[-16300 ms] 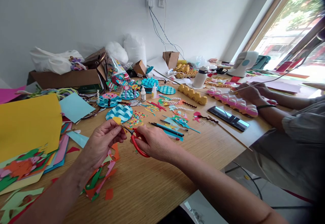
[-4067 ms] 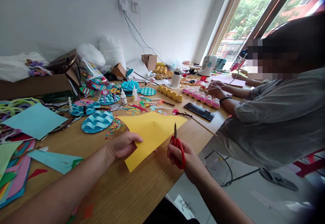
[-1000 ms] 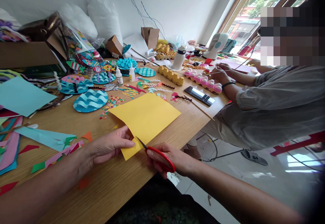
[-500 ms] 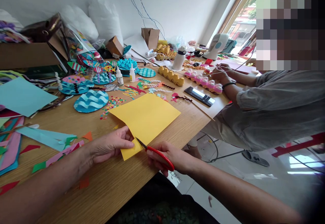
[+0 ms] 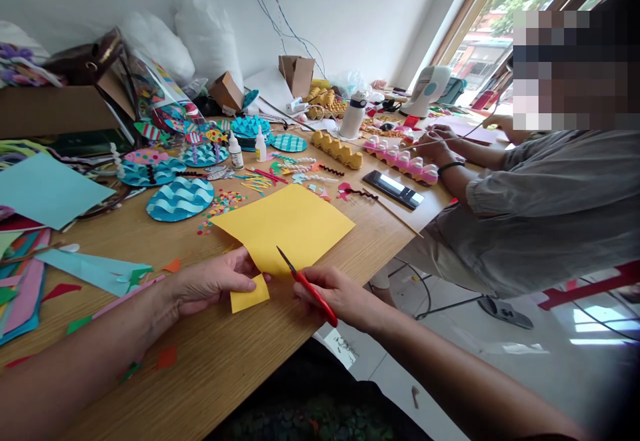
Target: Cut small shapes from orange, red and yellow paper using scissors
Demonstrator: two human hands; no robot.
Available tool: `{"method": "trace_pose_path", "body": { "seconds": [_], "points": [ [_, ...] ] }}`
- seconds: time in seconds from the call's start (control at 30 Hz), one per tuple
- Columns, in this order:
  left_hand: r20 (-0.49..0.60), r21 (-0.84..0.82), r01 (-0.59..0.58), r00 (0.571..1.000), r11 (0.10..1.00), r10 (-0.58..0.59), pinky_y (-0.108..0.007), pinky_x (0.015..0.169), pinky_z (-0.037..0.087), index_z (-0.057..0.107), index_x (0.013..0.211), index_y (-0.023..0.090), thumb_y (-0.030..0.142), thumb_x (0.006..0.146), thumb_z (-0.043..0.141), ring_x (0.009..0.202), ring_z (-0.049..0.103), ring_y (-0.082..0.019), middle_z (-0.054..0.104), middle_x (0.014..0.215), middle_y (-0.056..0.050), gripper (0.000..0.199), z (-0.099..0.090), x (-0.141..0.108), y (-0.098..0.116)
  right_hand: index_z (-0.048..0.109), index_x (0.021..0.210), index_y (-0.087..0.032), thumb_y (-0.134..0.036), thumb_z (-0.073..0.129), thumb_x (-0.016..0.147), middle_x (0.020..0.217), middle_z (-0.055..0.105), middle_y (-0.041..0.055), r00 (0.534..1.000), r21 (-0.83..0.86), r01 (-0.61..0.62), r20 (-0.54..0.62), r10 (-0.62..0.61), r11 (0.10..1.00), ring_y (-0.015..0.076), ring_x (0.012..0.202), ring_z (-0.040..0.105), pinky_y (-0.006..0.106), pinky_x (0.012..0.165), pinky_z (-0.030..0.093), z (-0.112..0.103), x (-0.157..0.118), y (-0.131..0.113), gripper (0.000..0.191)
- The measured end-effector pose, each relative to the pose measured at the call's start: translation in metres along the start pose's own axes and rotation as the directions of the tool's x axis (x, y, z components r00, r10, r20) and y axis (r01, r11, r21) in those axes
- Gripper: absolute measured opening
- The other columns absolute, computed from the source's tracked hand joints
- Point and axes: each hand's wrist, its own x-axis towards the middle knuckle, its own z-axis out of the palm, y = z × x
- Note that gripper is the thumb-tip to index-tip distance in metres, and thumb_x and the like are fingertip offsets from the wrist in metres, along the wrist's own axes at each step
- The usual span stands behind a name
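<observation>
My left hand (image 5: 215, 282) pinches yellow paper near the table's front edge, thumb on top and fingers underneath. A small yellow piece (image 5: 251, 294) lies under the thumb, and the large yellow sheet (image 5: 295, 224) extends behind it. Whether the piece is fully separate from the sheet I cannot tell, since the fingers cover the join. My right hand (image 5: 330, 294) grips red-handled scissors (image 5: 315, 292), whose dark blades look closed and point up and left over the sheet's lower part.
Blue wavy-patterned paper discs (image 5: 180, 198), confetti dots (image 5: 227, 204) and two glue bottles (image 5: 235, 150) stand beyond the sheet. Paper scraps (image 5: 95, 269) lie at left. A phone (image 5: 393, 189) and a thin stick (image 5: 399, 219) lie at right, near another person's arm (image 5: 465, 154).
The scissors have come away from the cut, and their blades have gone from slightly apart to closed. The small yellow piece has turned and shifted slightly left in my left hand.
</observation>
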Motion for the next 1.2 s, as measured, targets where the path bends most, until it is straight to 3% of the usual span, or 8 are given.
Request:
{"method": "trace_pose_path", "body": {
  "seconds": [0.2, 0.33, 0.43, 0.57, 0.7, 0.87, 1.03, 1.2],
  "points": [
    [0.034, -0.04, -0.02, 0.999, 0.999, 0.021, -0.035, 0.102, 0.035, 0.055, 0.121, 0.024, 0.006, 0.064, 0.063, 0.124, 0.049, -0.023, 0.061, 0.126, -0.004, 0.061, 0.006, -0.002, 0.003, 0.052, 0.073, -0.017, -0.046, 0.067, 0.076, 0.062, 0.047, -0.0042, 0.949, -0.24, 0.261, -0.114, -0.294, 0.935, 0.0082, 0.054, 0.041, 0.021, 0.048, 0.03, 0.007, 0.019, -0.011, 0.032],
    [-0.01, 0.011, -0.006, 1.0, 1.0, 0.006, -0.034, 0.102, 0.034, 0.051, 0.126, 0.027, 0.005, 0.068, 0.06, 0.124, 0.049, -0.021, 0.064, 0.12, -0.002, 0.063, 0.001, -0.004, -0.002, 0.049, 0.069, -0.018, -0.038, 0.065, 0.079, 0.059, 0.043, -0.0057, 0.938, -0.408, 0.244, -0.132, -0.321, 0.88, 0.0078, 0.053, 0.037, 0.021, 0.049, 0.026, 0.009, 0.032, -0.013, 0.027],
    [-0.044, 0.011, 0.027, 0.999, 1.0, -0.026, -0.035, 0.102, 0.034, 0.046, 0.131, 0.027, 0.008, 0.071, 0.061, 0.125, 0.048, -0.021, 0.065, 0.114, -0.002, 0.064, -0.003, -0.006, -0.005, 0.052, 0.071, -0.017, -0.034, 0.064, 0.079, 0.059, 0.044, -0.0054, 0.934, -0.435, 0.238, -0.144, -0.328, 0.868, 0.0085, 0.054, 0.038, 0.022, 0.05, 0.026, 0.008, 0.036, -0.01, 0.022],
    [-0.059, -0.002, 0.058, 0.997, 0.998, -0.058, -0.037, 0.097, 0.038, 0.047, 0.129, 0.028, 0.012, 0.071, 0.064, 0.121, 0.051, -0.024, 0.063, 0.117, -0.003, 0.063, -0.001, -0.007, -0.003, 0.056, 0.077, -0.016, -0.03, 0.063, 0.079, 0.061, 0.048, -0.0043, 0.935, -0.387, 0.235, -0.161, -0.316, 0.892, 0.0094, 0.056, 0.04, 0.023, 0.051, 0.027, 0.005, 0.033, -0.006, 0.015],
    [-0.069, -0.024, -0.007, 0.998, 1.0, 0.006, -0.037, 0.094, 0.04, 0.059, 0.111, 0.023, 0.011, 0.069, 0.064, 0.117, 0.052, -0.024, 0.061, 0.118, -0.004, 0.044, 0.005, -0.006, -0.002, 0.057, 0.076, -0.016, -0.024, 0.064, 0.076, 0.063, 0.05, -0.0038, 0.957, -0.366, 0.2, -0.125, -0.261, 0.909, 0.0094, 0.058, 0.041, 0.022, 0.053, 0.029, 0.003, 0.026, -0.004, 0.01],
    [-0.172, -0.16, -0.019, 0.985, 0.987, -0.009, -0.033, 0.079, 0.045, 0.06, 0.087, 0.022, 0.013, 0.066, 0.069, 0.084, 0.061, -0.018, 0.063, 0.095, 0.0, 0.024, 0.013, -0.007, -0.004, 0.057, 0.075, -0.016, -0.029, 0.064, 0.075, 0.063, 0.05, -0.0036, 0.97, -0.344, 0.16, -0.118, -0.211, 0.925, 0.0093, 0.057, 0.04, 0.022, 0.052, 0.028, 0.003, 0.021, 0.0, 0.014],
    [-0.161, -0.3, -0.049, 0.987, 0.952, 0.001, -0.036, 0.09, 0.046, 0.056, 0.114, 0.026, 0.014, 0.065, 0.071, 0.104, 0.061, -0.022, 0.059, 0.127, -0.003, 0.052, 0.023, -0.005, -0.003, 0.051, 0.068, -0.017, -0.038, 0.066, 0.075, 0.06, 0.044, -0.0049, 0.979, -0.188, 0.148, -0.11, -0.17, 0.971, 0.0086, 0.054, 0.037, 0.022, 0.05, 0.028, 0.008, 0.021, 0.003, 0.027],
    [-0.196, -0.219, -0.024, 0.98, 0.975, -0.019, -0.035, 0.096, 0.042, 0.043, 0.135, 0.024, 0.023, 0.064, 0.074, 0.121, 0.053, -0.027, 0.051, 0.14, -0.008, 0.077, 0.038, -0.004, -0.002, 0.043, 0.069, -0.019, -0.047, 0.066, 0.072, 0.058, 0.039, -0.0068, 0.968, 0.122, 0.161, -0.214, -0.133, 0.979, 0.0077, 0.051, 0.035, 0.022, 0.048, 0.026, 0.018, 0.026, 0.003, 0.037]
  ]
}}
